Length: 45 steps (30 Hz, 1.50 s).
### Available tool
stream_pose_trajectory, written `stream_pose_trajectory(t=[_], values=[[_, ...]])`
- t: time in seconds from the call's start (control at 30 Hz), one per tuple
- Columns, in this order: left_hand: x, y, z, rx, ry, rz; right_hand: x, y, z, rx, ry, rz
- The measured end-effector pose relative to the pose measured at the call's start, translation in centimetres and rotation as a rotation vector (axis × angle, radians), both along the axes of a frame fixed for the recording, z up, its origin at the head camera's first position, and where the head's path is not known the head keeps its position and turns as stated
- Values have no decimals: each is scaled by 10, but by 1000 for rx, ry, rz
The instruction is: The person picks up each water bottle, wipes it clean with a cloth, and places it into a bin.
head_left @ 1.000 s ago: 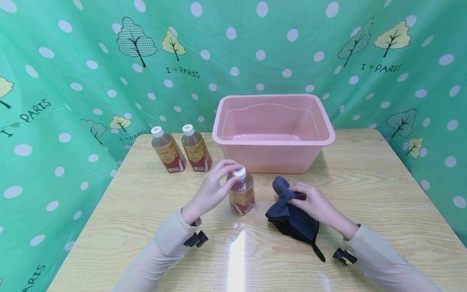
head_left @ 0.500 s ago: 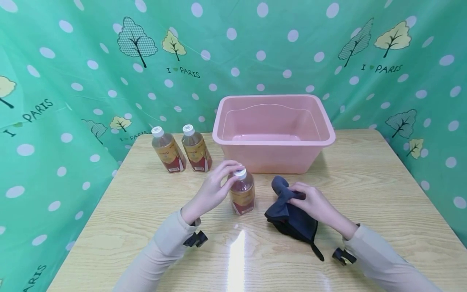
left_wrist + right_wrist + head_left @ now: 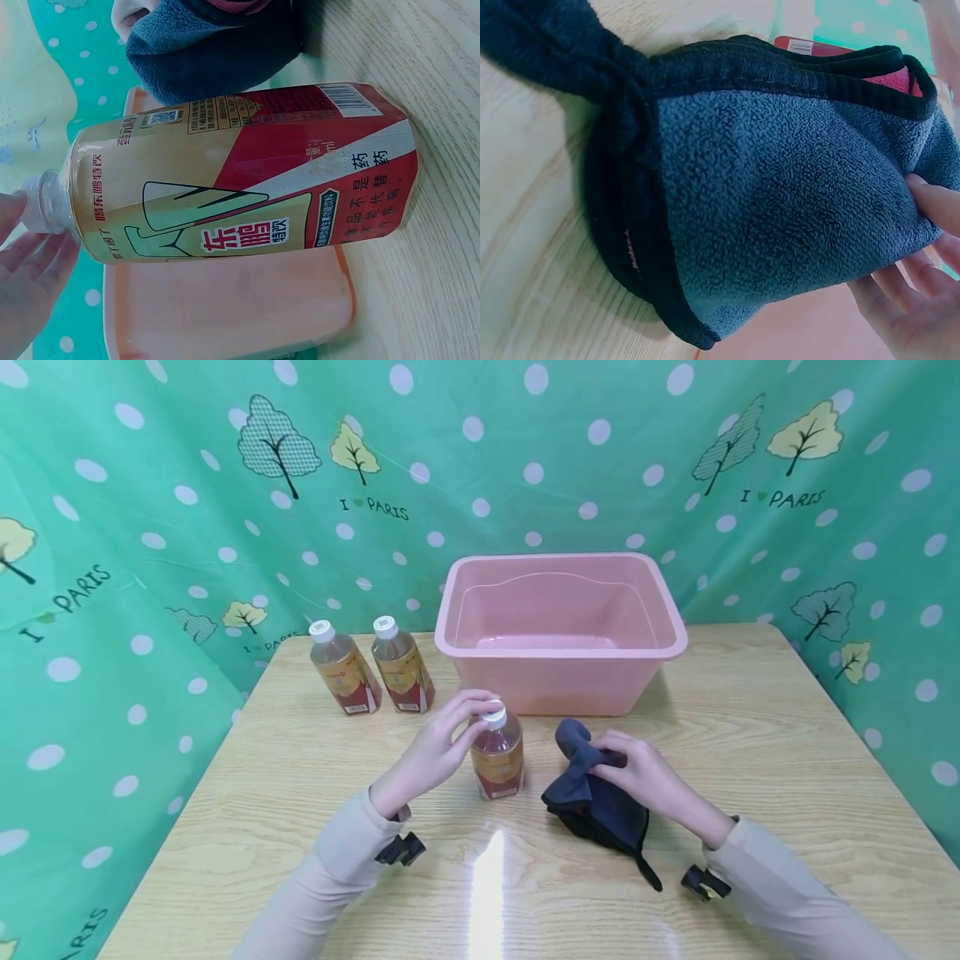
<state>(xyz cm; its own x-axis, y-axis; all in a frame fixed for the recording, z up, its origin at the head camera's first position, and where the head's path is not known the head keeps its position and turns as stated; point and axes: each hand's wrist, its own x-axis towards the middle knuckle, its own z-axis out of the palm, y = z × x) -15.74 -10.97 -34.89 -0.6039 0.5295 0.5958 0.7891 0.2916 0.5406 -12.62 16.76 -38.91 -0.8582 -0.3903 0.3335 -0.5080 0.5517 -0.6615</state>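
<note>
With thumb and fingers my left hand (image 3: 431,747) grips the white cap of a drink bottle (image 3: 499,766), which stands upright on the table. In the left wrist view the bottle (image 3: 247,172) shows a gold and red label, and the fingertips close round its cap. My right hand (image 3: 648,778) pinches a dark blue-grey cloth (image 3: 600,802) that lies bunched on the tabletop, to the right of the bottle. Seen from the right wrist, the cloth (image 3: 780,195) has a fuzzy face, a black edge binding and a bit of pink inside its fold.
A pink plastic bin (image 3: 555,685) stands behind both hands. Two more bottles of the same kind, a left one (image 3: 348,677) and a right one (image 3: 406,672), stand at the back left of the wooden table (image 3: 300,777). A green patterned curtain (image 3: 525,460) hangs behind.
The cloth and right hand sit very slightly farther left. Otherwise the hands, bottles and bin look the same.
</note>
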Motion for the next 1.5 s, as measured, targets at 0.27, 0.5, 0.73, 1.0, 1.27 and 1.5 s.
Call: stream_pose_trajectory(t=[0.27, 0.5, 0.73, 1.0, 1.27, 1.5], values=[[-2, -2, 0, 0, -3, -8, -2, 2, -1, 20, 2, -17], [-4, -1, 2, -6, 0, 8, -4, 5, -4, 18, 1, -25], [-7, 1, 10, -17, 23, -2, -3, 8, -4, 27, 0, -39], [-13, 6, 34, -23, 69, -22, 1, 13, -3, 30, 42, -55], [-19, 11, 65, -23, 142, -55, 5, 18, -2, 34, 84, -81], [-27, 19, 95, 28, 137, -98, 9, 22, 0, 39, 54, -99]])
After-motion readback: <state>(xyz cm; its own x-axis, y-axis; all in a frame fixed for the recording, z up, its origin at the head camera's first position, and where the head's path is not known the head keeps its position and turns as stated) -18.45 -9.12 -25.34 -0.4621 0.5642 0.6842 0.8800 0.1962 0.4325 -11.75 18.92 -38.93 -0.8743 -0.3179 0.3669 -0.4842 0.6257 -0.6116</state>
